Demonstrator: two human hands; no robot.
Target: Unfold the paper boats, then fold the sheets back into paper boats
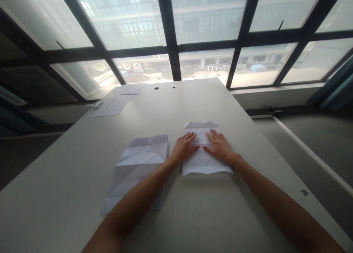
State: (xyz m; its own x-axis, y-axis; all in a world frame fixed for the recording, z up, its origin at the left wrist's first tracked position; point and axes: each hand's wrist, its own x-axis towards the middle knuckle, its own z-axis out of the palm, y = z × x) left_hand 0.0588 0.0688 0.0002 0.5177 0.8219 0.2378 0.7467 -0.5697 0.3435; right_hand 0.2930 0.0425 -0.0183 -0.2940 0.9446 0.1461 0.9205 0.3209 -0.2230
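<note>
A creased white sheet of paper (205,165) lies on the table in front of me, its far edge (202,125) showing a folded strip. My left hand (186,147) rests flat on the sheet's left side, fingers stretched out and thumb pointing inward. Opposite it, my right hand (219,145) presses flat on the right side with its fingers spread. A narrow gap separates the two thumbs. To the left lies a larger stack of creased paper (140,157), partly covered by my left forearm.
Several flat sheets (113,105) lie at the table's far left, with a small white object (97,104) beside them. Two round holes pierce the white tabletop (171,109) near its far end. Large windows (204,18) stand beyond. The table's right edge runs close to my right arm.
</note>
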